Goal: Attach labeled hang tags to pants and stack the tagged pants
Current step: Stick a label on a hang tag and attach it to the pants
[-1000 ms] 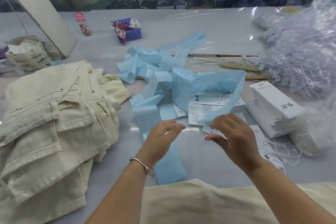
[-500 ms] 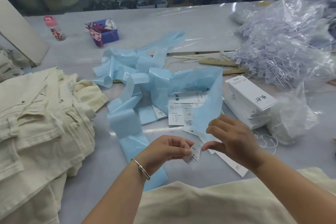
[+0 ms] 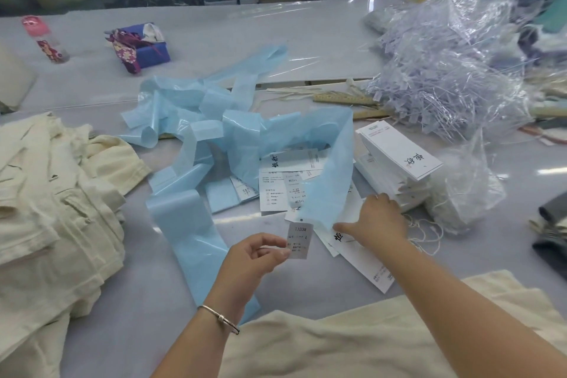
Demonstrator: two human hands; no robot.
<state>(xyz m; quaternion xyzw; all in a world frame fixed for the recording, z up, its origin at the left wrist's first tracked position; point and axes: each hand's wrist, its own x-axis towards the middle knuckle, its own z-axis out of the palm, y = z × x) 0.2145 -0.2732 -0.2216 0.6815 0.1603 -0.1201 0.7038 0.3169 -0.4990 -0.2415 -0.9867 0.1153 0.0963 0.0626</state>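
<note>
My left hand (image 3: 256,255) pinches a small printed label sticker (image 3: 298,240) marked 1103#, held above the table. My right hand (image 3: 376,221) reaches over loose white hang tags (image 3: 356,258) lying on the table, fingers spread and touching them beside the blue backing strip (image 3: 325,181). A stack of white hang tags (image 3: 399,159) sits just right of that hand. Cream pants (image 3: 352,344) lie at the near edge under my forearms. A pile of cream pants (image 3: 52,205) lies at the left.
Curled blue backing strips (image 3: 196,120) cover the table's middle. A heap of clear plastic fasteners (image 3: 454,70) fills the back right, with a bag of white strings (image 3: 463,193) below it. A pink bottle (image 3: 46,40) and a purple pouch (image 3: 138,46) stand at the back left.
My left hand has drawn the label sticker away from my right hand and holds it alone. My right hand has moved right and forward onto the loose hang tags.
</note>
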